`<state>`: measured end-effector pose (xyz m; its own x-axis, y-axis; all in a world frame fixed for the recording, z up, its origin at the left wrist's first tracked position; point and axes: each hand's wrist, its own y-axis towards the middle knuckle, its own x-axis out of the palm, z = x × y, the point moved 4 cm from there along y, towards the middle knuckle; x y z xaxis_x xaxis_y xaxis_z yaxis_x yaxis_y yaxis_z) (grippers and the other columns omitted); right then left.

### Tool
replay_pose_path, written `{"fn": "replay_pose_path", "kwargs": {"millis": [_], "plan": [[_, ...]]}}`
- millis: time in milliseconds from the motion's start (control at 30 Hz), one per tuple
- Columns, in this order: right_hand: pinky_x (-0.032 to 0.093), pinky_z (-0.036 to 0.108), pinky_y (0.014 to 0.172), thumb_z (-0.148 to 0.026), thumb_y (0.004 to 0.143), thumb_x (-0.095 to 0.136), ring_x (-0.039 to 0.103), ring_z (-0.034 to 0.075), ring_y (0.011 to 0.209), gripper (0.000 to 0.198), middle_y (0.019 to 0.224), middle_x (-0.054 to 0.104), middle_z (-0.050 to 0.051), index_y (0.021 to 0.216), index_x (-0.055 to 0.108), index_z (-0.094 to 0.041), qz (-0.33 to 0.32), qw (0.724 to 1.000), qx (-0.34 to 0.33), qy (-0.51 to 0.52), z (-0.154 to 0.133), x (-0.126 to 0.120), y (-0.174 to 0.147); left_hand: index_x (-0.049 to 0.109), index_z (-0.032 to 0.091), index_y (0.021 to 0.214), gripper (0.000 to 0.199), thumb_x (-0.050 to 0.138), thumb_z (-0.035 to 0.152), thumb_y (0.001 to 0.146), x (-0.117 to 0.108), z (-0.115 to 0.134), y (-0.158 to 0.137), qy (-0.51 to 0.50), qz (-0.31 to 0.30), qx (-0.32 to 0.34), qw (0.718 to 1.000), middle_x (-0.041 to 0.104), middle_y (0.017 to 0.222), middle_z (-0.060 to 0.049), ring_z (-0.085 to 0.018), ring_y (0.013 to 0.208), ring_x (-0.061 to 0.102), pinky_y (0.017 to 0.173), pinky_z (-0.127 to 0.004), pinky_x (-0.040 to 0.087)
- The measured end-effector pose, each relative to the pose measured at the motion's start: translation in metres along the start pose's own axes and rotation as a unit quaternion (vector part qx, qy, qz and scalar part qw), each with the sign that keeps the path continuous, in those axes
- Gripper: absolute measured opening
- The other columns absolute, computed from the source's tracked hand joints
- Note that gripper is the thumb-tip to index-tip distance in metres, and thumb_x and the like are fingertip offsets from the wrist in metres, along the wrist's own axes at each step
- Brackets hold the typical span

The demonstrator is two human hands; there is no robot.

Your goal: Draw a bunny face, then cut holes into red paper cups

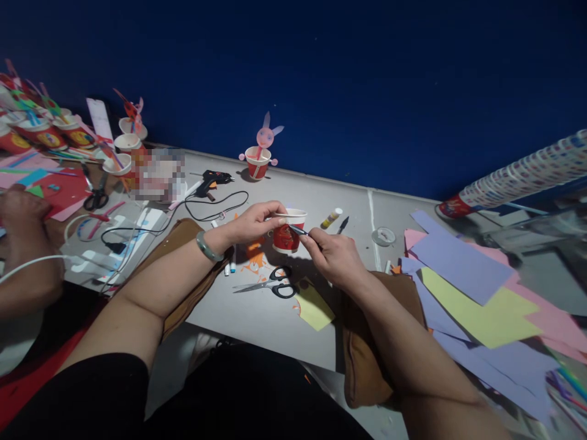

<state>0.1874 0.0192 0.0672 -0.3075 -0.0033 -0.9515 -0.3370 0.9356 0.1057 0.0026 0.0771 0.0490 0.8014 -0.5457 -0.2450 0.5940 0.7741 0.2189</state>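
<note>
My left hand is closed on the rim of a red and white paper cup, which stands upright just above or on the table. In my right hand is a slim black pen-like tool, its tip against or right beside the cup's wall. I cannot tell its exact kind. Below the cup lie scissors with black handles, with a yellow paper piece and orange paper scraps near them. Right of the cup are a glue stick and a black pen.
A finished-looking rabbit cup stands against the blue wall. Left of it lies a glue gun with its cord. Decorated cups and another person's arm are at left. Coloured paper sheets and stacked cups fill the right.
</note>
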Motion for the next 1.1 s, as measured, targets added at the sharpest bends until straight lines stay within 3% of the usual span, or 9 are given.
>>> {"fn": "replay_pose_path", "kwargs": {"millis": [1100], "plan": [[0.026, 0.027, 0.057, -0.049, 0.099, 0.031, 0.048, 0.017, 0.055, 0.043, 0.057, 0.053, 0.001, 0.08, 0.058, -0.021, 0.012, 0.995, 0.029, 0.094, -0.0022, 0.0054, -0.0007, 0.058, 0.016, 0.088, 0.03, 0.062, 0.045, 0.089, 0.0069, 0.0067, -0.0016, -0.024, 0.067, -0.002, 0.997, 0.057, 0.079, 0.0, -0.01, 0.07, 0.052, 0.065, -0.023, 0.044]]}}
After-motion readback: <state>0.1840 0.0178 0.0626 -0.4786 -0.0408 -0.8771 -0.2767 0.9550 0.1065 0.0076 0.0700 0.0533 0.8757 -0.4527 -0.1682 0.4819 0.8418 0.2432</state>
